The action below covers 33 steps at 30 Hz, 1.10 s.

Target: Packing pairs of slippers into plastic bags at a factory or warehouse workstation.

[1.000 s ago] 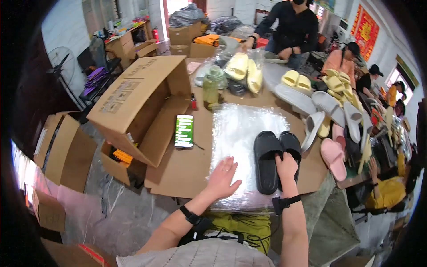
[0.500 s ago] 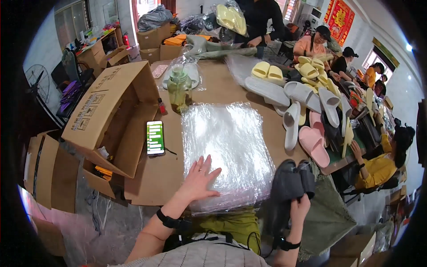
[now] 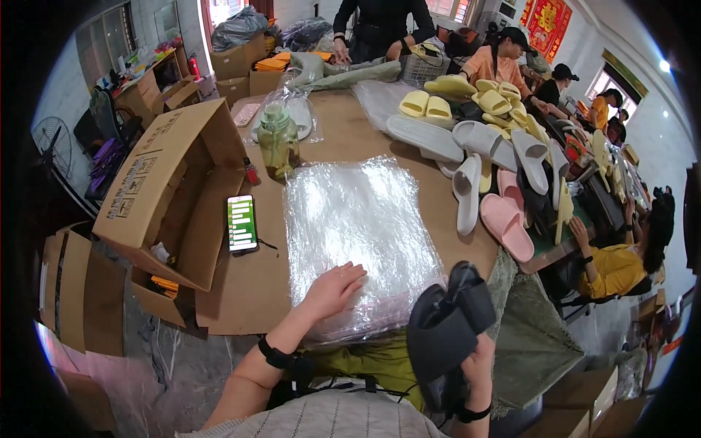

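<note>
A stack of clear plastic bags (image 3: 358, 212) lies in front of me on the brown tabletop. My left hand (image 3: 334, 292) rests flat on the lower part of the stack, its fingers stretched out and holding nothing. At the right front corner of the stack, my right hand (image 3: 478, 361) grips a pair of black slippers (image 3: 442, 328) from their right side. The slippers are held together and tilted, partly covering the corner of the bags. Most of my right fingers are hidden behind them.
An open cardboard box (image 3: 175, 190) stands at the left, beside a lit phone (image 3: 242, 223) and a green bottle (image 3: 278, 142). Grey slippers (image 3: 423, 139), yellow slippers (image 3: 426, 105) and pink slippers (image 3: 506, 225) pile up at the right. Several people work beyond, including one in yellow (image 3: 621, 270).
My right hand has brought the black slippers leftward and nearer the bags, turning them. My left fingers have drawn together on the stack. The person opposite has lowered the bagged yellow slippers out of sight.
</note>
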Motion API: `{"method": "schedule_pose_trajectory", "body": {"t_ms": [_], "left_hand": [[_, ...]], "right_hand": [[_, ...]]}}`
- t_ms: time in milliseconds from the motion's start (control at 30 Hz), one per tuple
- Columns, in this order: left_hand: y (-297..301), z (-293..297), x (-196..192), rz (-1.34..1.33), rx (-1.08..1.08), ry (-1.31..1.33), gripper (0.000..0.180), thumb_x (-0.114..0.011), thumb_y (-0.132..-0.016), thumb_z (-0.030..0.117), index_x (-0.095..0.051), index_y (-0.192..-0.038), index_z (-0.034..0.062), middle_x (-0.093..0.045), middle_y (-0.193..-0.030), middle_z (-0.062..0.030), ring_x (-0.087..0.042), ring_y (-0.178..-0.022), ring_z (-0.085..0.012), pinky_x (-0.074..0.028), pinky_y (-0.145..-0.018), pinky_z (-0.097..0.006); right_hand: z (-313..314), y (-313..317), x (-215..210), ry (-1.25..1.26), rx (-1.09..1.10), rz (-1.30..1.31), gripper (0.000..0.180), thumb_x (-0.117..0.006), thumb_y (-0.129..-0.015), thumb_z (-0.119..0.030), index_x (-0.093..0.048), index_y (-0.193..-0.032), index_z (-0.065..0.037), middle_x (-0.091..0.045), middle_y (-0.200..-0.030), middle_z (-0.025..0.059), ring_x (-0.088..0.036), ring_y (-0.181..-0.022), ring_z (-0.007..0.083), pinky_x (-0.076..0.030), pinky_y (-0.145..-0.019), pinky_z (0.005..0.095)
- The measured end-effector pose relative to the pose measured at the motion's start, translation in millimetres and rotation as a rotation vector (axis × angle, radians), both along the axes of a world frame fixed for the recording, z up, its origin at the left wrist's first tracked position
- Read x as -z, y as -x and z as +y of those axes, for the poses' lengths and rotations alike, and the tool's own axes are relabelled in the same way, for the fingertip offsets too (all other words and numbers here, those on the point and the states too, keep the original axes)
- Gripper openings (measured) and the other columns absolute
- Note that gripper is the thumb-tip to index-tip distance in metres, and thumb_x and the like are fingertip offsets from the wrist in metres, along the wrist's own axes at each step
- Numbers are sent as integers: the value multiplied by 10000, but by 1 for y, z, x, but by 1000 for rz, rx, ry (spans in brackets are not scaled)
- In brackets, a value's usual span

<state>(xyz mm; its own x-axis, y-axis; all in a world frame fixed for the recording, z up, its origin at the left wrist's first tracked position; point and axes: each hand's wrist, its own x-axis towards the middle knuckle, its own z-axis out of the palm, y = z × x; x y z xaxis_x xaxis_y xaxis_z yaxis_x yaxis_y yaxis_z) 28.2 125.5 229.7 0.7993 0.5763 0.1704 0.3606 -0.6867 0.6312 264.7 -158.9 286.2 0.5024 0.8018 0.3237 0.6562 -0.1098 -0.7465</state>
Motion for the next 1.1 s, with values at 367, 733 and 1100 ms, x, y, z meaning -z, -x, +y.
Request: {"method": "schedule_pose_trajectory", "body": {"t_ms": [367,733,1100], "left_hand": [[-4,-13,-33,-277,-230,177,317,-548,-1003,232,-661,-1251,70,-692,-1180,-177,-667,-1057,-369,-539,-909,-419],[-10,-59,-65,-239,225,-236,342,-606,-977,205,-638,-1282,52,-531,-1466,-106,-415,-1420,-319,-313,-1173,-521],[11,-68,-82,-335,342,-208,405,-609,-976,200,-597,-1341,24,-523,-1478,-118,-456,-1395,-329,-380,-1149,-450]], "right_hand": [[43,36,6,310,-497,-311,281,-740,-750,-235,-553,-762,-26,-583,-781,155,-613,-743,379,-492,-634,471],[94,47,12,321,-161,-372,282,-710,-822,-271,-561,-805,-32,-595,-795,169,-631,-781,390,-496,-645,489],[208,48,17,103,6,-99,432,-746,-864,-299,-600,-1127,10,-620,-882,165,-632,-862,375,-513,-742,452]]}}
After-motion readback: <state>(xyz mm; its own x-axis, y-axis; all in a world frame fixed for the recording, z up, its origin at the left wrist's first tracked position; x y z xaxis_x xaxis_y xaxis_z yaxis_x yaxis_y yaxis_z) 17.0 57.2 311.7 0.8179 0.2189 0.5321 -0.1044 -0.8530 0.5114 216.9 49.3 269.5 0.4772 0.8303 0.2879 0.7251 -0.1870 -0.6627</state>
